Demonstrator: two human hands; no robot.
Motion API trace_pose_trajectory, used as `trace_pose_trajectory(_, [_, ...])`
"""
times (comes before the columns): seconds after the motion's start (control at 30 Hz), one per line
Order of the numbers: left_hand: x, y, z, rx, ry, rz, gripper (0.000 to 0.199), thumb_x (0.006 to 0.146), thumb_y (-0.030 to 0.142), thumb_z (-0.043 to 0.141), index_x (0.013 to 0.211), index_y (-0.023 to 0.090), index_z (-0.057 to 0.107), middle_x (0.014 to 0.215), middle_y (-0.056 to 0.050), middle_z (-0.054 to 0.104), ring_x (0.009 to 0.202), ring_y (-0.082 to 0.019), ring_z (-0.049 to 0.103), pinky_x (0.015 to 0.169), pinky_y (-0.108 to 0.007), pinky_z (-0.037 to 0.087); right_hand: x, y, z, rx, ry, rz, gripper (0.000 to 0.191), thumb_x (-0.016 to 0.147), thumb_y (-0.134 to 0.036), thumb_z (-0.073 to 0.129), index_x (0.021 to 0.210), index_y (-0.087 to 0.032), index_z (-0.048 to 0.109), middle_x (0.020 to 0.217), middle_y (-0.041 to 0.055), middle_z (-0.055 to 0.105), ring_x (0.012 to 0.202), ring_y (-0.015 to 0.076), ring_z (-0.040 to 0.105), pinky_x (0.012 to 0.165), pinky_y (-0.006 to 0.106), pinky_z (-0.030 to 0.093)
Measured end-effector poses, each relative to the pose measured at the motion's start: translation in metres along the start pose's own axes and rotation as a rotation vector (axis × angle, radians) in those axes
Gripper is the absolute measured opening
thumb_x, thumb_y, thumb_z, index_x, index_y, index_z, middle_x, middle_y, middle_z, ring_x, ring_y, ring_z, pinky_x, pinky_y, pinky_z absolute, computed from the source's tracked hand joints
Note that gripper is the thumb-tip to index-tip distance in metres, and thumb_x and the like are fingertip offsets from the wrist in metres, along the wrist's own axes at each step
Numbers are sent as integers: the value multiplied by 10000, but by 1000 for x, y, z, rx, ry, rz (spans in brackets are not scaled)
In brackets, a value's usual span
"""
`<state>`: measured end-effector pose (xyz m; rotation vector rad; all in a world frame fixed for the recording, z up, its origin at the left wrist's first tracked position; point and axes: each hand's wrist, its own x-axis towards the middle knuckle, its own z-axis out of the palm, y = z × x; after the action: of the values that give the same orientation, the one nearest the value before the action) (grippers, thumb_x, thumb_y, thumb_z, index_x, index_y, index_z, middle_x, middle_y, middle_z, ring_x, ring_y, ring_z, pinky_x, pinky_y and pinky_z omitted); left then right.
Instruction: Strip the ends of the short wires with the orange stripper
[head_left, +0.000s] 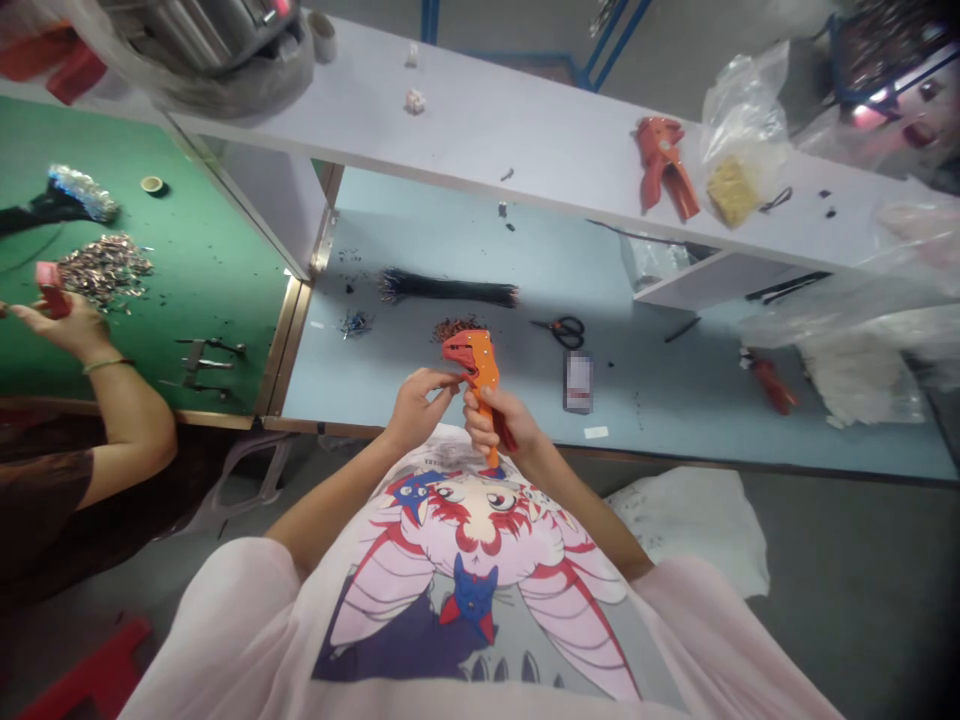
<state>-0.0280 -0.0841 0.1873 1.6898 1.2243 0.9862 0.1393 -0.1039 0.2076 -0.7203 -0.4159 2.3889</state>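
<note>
Wrapped round the handles of an orange and red hand tool (486, 365) is my right hand (495, 420), near the front edge of the blue table. My left hand (424, 405) is closed with its fingertips at the red jaw of the tool; what they pinch is too small to make out. Just behind the tool lies a small pile of copper-coloured pieces (456, 327). A bundle of black wires (450, 289) lies farther back. To the right are black-handled scissors (566, 331) and a phone-like object (577, 381).
A white shelf (555, 165) crosses behind the table, with another orange tool (664, 165) and plastic bags on it. On the right lies a red-handled tool (772, 382). A co-worker's hand (79, 328) holds a red tool at the green table on the left.
</note>
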Motion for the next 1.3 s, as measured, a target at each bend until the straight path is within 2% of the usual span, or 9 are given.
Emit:
trace_pose_trajectory(0.17, [23,-37,27,73,-114,-281,199,820,219,532,965,202,667,985,-30,689,923,-155,605,869,-269,442,34,-6,-40,86,265,-13,300,932,-390,365,721,-187,432,438,-113,256,294,44,203,300,135,275])
trace_pose_trajectory(0.33, [31,-92,44,114,-184,-459,135,735,148,559,791,173,679,785,-37,698,753,-165,616,755,-279,461,56,-7,-80,58,404,-77,283,919,-391,364,761,-174,455,541,-50,470,442,72,473,503,210,486])
trace_pose_trajectory(0.43, [19,-124,37,114,-182,-599,105,716,143,547,714,147,652,636,-33,658,594,-147,583,651,-275,455,49,0,-96,-13,499,-96,233,870,-380,448,771,-172,477,631,0,566,570,117,573,597,278,523])
trace_pose_trajectory(0.6, [-8,-148,9,48,-75,-715,71,685,205,596,686,139,623,629,-36,638,597,-140,566,618,-262,429,22,22,-113,-223,710,-116,176,741,-269,632,774,-168,492,586,-21,571,492,116,551,498,249,470])
trace_pose_trajectory(0.7, [-16,-140,-4,-27,5,-736,125,666,261,614,698,141,617,608,-30,628,611,-143,560,619,-264,434,11,33,-109,-358,774,-173,234,680,-253,699,800,-160,522,608,-31,582,498,97,537,486,211,430])
trace_pose_trajectory(0.83, [-14,-108,-11,-158,65,-682,233,668,340,615,783,139,632,686,-40,660,662,-145,589,687,-277,462,5,37,-81,-467,739,-274,356,691,-409,687,908,-155,561,779,23,628,662,127,583,566,228,453])
trace_pose_trajectory(1.0, [-3,-59,-13,-251,83,-564,291,706,414,599,833,155,643,760,-38,675,725,-147,605,729,-278,466,-2,23,-37,-456,482,-332,515,734,-528,625,1094,-176,513,970,80,621,834,185,613,722,316,489])
trace_pose_trajectory(1.1, [1,-34,-17,-221,92,-419,237,724,383,608,811,167,653,776,-29,670,721,-141,590,719,-275,463,-11,11,-19,-440,350,-261,464,775,-486,612,1114,-186,510,995,84,613,862,187,607,755,339,486])
trace_pose_trajectory(1.3, [0,1,-31,42,138,-44,131,814,257,555,844,189,663,834,-26,667,805,-146,584,781,-288,447,-28,-1,-2,-509,264,-126,363,818,-422,591,1060,-157,534,923,73,594,821,174,590,735,329,485])
